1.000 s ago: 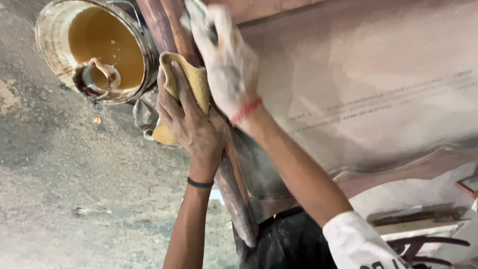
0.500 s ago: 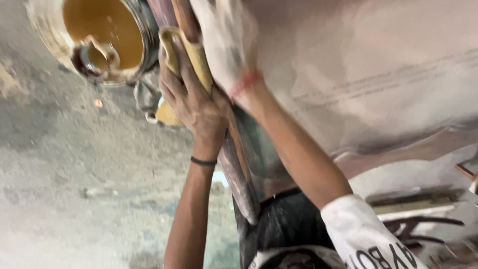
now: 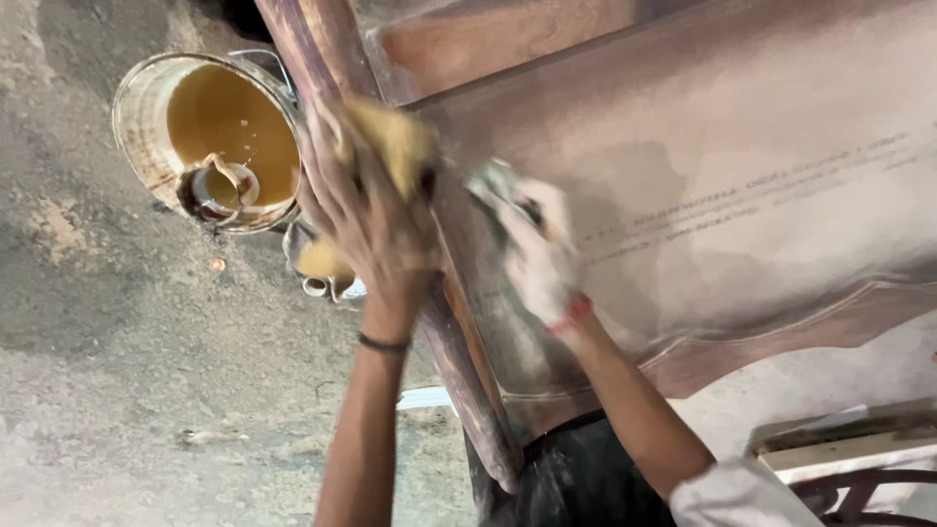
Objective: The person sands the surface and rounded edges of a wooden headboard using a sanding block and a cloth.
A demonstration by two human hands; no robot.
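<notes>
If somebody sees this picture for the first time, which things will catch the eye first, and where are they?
The eye goes first to the two hands in the middle: the left hand presses a yellow sponge against the brown wooden furniture piece, while the right hand, smeared white, lies on the wood beside it. At upper left, a metal bucket of brownish-yellow liquid stands on the concrete floor, with a small cup inside.

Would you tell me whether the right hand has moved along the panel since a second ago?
Yes: the right hand has slid down off the post onto the panel.
</notes>
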